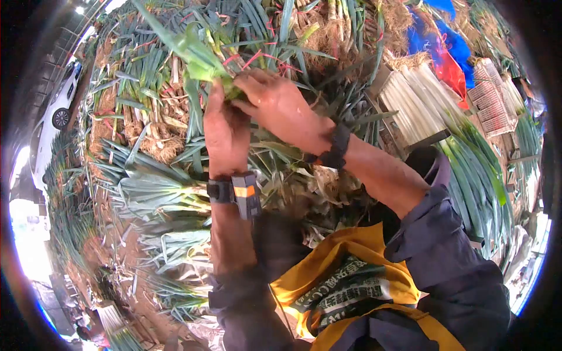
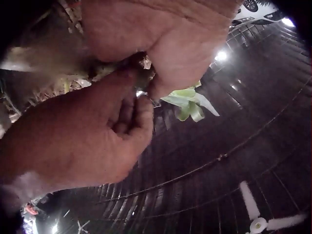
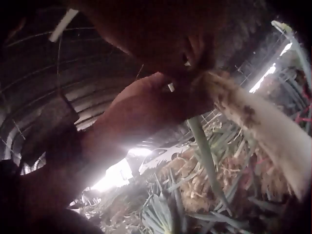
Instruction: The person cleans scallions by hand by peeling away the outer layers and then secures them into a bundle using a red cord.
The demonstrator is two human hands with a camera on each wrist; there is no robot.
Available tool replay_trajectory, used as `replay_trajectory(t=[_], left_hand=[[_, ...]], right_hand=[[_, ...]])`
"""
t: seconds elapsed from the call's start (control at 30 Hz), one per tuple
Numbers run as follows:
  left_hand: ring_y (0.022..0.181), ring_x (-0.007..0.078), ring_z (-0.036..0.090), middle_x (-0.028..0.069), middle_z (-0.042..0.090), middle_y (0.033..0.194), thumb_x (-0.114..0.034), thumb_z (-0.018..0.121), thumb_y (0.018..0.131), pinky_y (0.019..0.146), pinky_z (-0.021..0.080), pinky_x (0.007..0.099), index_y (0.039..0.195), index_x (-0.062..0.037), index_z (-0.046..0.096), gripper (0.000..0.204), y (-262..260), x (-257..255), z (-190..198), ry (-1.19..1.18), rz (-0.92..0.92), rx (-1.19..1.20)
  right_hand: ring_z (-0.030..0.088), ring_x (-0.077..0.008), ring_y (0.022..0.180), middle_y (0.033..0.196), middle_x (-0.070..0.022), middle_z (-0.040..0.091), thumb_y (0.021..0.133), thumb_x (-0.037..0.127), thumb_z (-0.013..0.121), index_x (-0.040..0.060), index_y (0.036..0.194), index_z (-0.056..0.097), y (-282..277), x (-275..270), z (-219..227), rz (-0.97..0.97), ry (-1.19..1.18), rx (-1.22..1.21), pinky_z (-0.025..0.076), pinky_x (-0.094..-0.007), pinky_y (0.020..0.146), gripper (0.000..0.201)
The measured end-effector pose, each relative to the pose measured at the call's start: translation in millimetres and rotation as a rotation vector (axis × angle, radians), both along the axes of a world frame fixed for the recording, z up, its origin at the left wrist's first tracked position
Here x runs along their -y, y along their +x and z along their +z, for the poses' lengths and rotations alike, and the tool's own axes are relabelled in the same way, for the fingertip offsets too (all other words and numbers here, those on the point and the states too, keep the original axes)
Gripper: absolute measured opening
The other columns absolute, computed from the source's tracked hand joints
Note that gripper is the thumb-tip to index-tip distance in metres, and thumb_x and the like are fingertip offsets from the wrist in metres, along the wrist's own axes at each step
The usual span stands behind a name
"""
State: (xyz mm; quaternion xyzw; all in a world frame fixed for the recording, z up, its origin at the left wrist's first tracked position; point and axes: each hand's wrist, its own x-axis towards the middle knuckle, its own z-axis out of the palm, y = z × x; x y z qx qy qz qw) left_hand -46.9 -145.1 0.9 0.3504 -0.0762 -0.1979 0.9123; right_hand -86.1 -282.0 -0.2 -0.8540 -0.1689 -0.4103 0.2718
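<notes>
"What does the head view show?"

"Looking down, a person's left hand (image 1: 228, 131) and right hand (image 1: 281, 102) meet at one leek (image 1: 199, 58). Its green leaves spread upward past the fingers. Both hands look curled and close around it, though some fingertips are hidden. Bunches of leeks (image 1: 155, 114) lie about, some with red ties (image 1: 252, 58). To the right is a row of pale stems (image 1: 413, 96); below, a yellow apron (image 1: 351, 243)."

"Which step is this?"

"My judgement: the leek is being cleaned, a loose layer perhaps peeled away. The next move seems to call for one hand steadying the stem while the other pulls."

"And the left wrist view?"

"The hands up close: the left above, the right below with its fingers bent tightly inward. The spot they pinch is mostly hidden. Leaf ends poke out beyond them, against a dark roof with a ceiling fan (image 2: 258, 224), which the head view does not show."

"The right wrist view?"

"It gives what the others hide: the leek's pale stalk, smeared with brown, slanting down to the right from between the hands. The hands are in shadow, so I cannot tell from here how each finger lies."
</notes>
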Motion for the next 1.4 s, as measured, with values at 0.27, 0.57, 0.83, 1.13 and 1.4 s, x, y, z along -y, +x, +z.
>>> replay_trajectory(t=[0.27,0.57,0.83,1.13,1.4], left_hand=[[0.104,0.0196,0.065,0.0078,0.068,0.118,-0.025,0.063,0.104,0.091,0.054,0.0359,0.128,-0.0039,0.062,0.032,-6.4,0.8,1.9,0.000,0.121,0.106],[0.105,0.0136,0.063,0.0039,0.067,0.119,-0.024,0.065,0.104,0.088,0.053,0.0299,0.132,-0.0057,0.061,0.034,-3.8,-0.7,-5.1,0.020,0.124,0.086],[0.103,0.0160,0.064,0.0051,0.068,0.115,-0.013,0.070,0.099,0.088,0.054,0.0322,0.129,-0.0056,0.063,0.031,-3.9,6.9,-6.2,0.005,0.158,0.067],[0.095,0.0192,0.067,0.0083,0.070,0.108,-0.019,0.065,0.102,0.088,0.056,0.0333,0.122,-0.0037,0.064,0.025,12.0,-15.3,3.7,-0.001,0.217,0.091],[0.089,0.0202,0.066,0.0106,0.067,0.100,-0.018,0.065,0.102,0.083,0.056,0.0346,0.129,-0.0058,0.056,0.030,39.3,-53.1,3.1,0.038,0.276,0.174]], right_hand=[[0.071,-0.0223,0.085,0.098,-0.0121,0.071,0.083,0.018,0.084,0.0015,0.107,0.068,-3.3,10.7,13.3,0.263,0.280,-0.133,0.057,-0.0338,0.076,0.034],[0.062,-0.0125,0.084,0.092,-0.0052,0.066,0.085,0.021,0.083,0.0036,0.104,0.065,3.0,23.4,25.2,0.361,0.256,-0.409,0.053,-0.0317,0.077,0.031],[0.064,-0.0260,0.083,0.089,-0.0098,0.062,0.080,0.007,0.076,0.0040,0.097,0.062,-10.7,18.1,20.4,0.326,0.078,-0.192,0.053,-0.0364,0.077,0.022],[0.065,-0.0322,0.088,0.097,-0.0115,0.065,0.075,0.007,0.077,0.0040,0.092,0.062,-40.8,10.9,9.0,0.359,-0.093,-0.043,0.056,-0.0409,0.078,0.023],[0.066,-0.0296,0.091,0.110,-0.0097,0.065,0.081,0.009,0.075,0.0062,0.112,0.064,-76.1,17.8,-9.5,0.589,-0.276,-0.174,0.058,-0.0401,0.077,0.033]])
